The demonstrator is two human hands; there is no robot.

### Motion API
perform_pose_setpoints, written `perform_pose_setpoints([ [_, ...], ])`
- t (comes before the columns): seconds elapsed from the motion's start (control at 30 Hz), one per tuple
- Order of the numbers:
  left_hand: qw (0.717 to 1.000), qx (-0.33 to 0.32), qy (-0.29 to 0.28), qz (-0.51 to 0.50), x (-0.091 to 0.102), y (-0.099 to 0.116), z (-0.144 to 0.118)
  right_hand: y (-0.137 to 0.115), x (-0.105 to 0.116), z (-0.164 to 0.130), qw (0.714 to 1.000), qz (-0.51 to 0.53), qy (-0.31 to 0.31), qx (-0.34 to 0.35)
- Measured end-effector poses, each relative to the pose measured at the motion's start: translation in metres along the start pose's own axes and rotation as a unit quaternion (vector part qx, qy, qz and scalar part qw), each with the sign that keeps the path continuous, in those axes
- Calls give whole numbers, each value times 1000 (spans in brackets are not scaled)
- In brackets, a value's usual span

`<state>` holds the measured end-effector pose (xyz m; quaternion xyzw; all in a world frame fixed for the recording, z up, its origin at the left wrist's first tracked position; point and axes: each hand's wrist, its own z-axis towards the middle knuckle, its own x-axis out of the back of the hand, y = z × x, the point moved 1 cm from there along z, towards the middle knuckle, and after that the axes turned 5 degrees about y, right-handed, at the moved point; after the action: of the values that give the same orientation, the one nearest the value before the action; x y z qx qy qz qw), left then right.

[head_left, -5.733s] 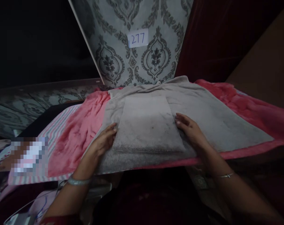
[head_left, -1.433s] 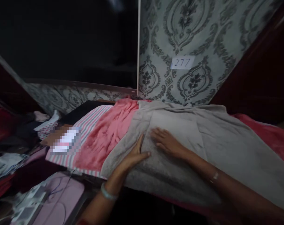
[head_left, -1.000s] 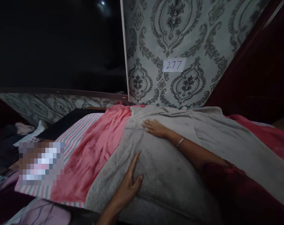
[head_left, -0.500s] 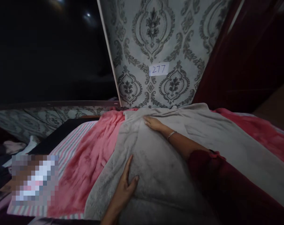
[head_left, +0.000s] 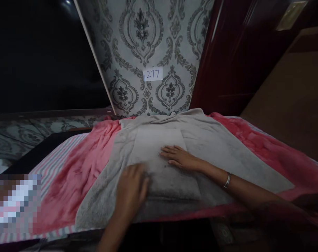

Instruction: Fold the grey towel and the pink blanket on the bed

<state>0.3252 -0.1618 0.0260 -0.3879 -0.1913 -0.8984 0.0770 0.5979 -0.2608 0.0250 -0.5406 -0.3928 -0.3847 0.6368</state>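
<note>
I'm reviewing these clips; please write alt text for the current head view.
A person's right hand lies flat on a folded gray cloth, the blurred left hand at its near-left side. Beneath are a spread gray cloth, a pink cloth and striped fabric; a "277" card is on patterned wallpaper.
</note>
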Motion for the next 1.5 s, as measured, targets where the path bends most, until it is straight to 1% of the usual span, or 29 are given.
perform_pose_setpoints([
  [0.07,987,-131,-86,-31,-18,38,1,7,-2,5,1000,-9,-2,12],
  [0.1,979,-165,-120,-28,-28,53,-1,13,-3,10,1000,-17,-3,18],
  [0.13,972,-185,-141,-19,-36,64,-4,20,-4,15,999,-26,-2,21],
  [0.2,967,-196,-162,9,-48,75,-11,40,-5,27,999,-48,5,9],
  [0.27,965,-203,-166,30,-54,74,-17,66,-3,40,997,-66,20,-19],
  [0.4,958,-233,-159,54,-68,58,-28,122,3,66,992,-81,63,-68],
  [0.47,958,-238,-151,60,-77,51,-32,145,5,76,990,-80,70,-92],
  [0.53,957,-243,-146,66,-84,47,-35,163,5,84,988,-75,67,-115],
  [0.63,954,-250,-150,62,-87,46,-36,178,2,89,985,-74,73,-136],
  [0.77,956,-225,-186,35,-75,52,-31,177,0,89,983,-81,91,-141],
  [0.83,958,-204,-202,24,-68,57,-28,171,3,87,982,-88,81,-147],
  [0.93,960,-186,-209,12,-59,65,-25,158,11,83,973,-112,66,-189],
  [1.0,959,-191,-209,1,-53,69,-23,143,16,81,965,-135,83,-209],
  [1.03,958,-195,-208,-6,-50,70,-23,132,17,81,964,-144,100,-200],
  [1.07,959,-198,-203,-16,-45,70,-23,119,17,80,966,-150,115,-177],
  [1.13,966,-191,-173,-30,-34,67,-25,83,12,79,976,-149,124,-98],
  [1.17,972,-181,-148,-32,-27,63,-27,61,8,79,982,-142,113,-53],
  [1.23,986,-141,-85,-19,-13,52,-35,15,-5,77,990,-122,70,30],
  [1.3,995,-96,-19,9,-2,38,-46,-30,-22,76,989,-99,28,103],
  [1.37,997,-63,43,35,3,23,-60,-66,-38,75,984,-76,-7,162],
  [1.43,994,-52,80,53,2,11,-74,-88,-53,75,978,-56,-34,200],
  [1.5,992,-53,89,69,-4,2,-86,-94,-64,78,973,-45,-55,219],
])
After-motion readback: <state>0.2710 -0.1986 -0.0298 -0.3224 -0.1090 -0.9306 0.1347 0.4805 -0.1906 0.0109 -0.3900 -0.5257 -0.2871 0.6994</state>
